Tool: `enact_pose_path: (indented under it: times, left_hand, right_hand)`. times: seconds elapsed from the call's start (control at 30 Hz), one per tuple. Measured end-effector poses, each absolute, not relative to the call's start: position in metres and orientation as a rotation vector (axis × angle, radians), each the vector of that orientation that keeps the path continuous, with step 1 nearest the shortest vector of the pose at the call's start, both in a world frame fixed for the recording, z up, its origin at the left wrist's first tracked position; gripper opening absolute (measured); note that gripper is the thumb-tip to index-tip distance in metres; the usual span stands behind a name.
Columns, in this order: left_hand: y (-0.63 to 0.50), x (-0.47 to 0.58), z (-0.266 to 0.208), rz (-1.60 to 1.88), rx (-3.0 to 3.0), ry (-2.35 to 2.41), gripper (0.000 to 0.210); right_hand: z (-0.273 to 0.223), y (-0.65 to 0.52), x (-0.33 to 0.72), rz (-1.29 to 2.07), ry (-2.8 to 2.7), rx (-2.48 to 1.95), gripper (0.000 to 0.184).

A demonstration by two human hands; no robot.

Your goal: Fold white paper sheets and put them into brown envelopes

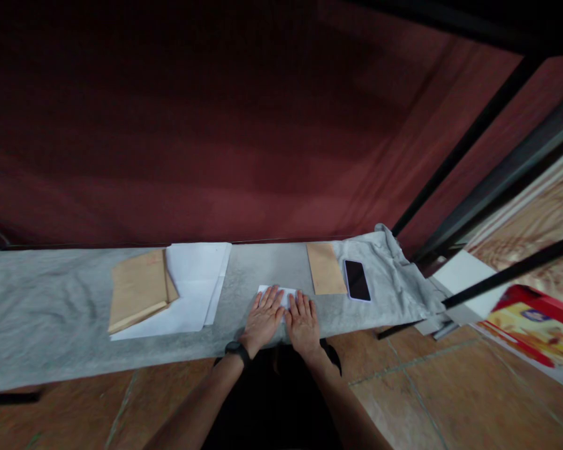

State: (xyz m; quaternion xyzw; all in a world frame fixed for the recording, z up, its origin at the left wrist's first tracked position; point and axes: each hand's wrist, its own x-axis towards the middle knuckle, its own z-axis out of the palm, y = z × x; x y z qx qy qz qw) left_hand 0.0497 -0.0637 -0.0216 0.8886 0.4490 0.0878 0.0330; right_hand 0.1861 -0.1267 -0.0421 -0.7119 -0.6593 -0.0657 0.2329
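A small piece of white paper, seemingly folded point(288, 291), lies on the grey cloth at the near middle of the bench. Flat on its left part rests my left hand point(264, 315), fingers stretched out, with a dark watch point(237, 354) on the wrist. My right hand point(303, 324) presses on the paper's right side, its fingers also extended. Both thumbs meet or nearly meet in the middle. The hands hide most of the paper. Just beyond my right hand lies a brown envelope point(326, 269).
Several brown envelopes point(138, 284) lie on white sheets point(194, 275) to the left. A phone point(357, 280) lies at the right on the grey cloth point(263, 259). Behind stands a dark red wall point(244, 187). A red and yellow box point(537, 325) and black bars point(469, 147) are at the right.
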Motion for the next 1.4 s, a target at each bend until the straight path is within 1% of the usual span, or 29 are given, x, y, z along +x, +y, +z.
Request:
enact_pose_path:
  times: [0.27,0.43,0.6,0.83,1.0,1.17,1.27,1.33,1.4]
  left_hand:
    - [-0.052,0.03,-0.023,0.249,2.708,1.505,0.057]
    - [-0.046,0.031,-0.017,0.298,2.699,1.564,0.056]
    - [-0.043,0.054,-0.002,0.243,2.73,1.266,0.05]
    - [-0.014,0.067,0.023,0.145,2.686,1.227,0.036]
    - [-0.001,0.071,0.04,0.13,2.669,1.176,0.02]
    - [-0.007,0.068,0.075,0.264,2.648,1.299,0.02]
    - [-0.021,0.06,0.089,0.438,2.701,1.326,0.022]
    - [-0.037,0.054,0.084,0.498,2.774,1.311,0.021]
    - [-0.054,0.049,0.066,0.444,2.827,1.28,0.022]
  right_hand:
    - [-0.038,-0.125,0.185,-0.179,-1.815,-1.996,0.049]
    - [-0.036,-0.124,0.189,-0.139,-1.805,-2.011,0.047]
    - [-0.032,-0.122,0.2,-0.044,-1.834,-1.988,0.043]
    - [-0.036,-0.121,0.209,0.055,-1.753,-1.898,0.045]
    - [-0.041,-0.117,0.215,0.129,-1.568,-1.768,0.048]
    - [-0.043,-0.117,0.226,0.357,-1.241,-1.589,0.048]
    - [-0.042,-0.115,0.233,0.385,-1.172,-1.577,0.055]
    - [-0.041,-0.114,0.236,0.401,-1.164,-1.569,0.062]
    - [-0.042,-0.114,0.236,0.408,-1.173,-1.568,0.064]
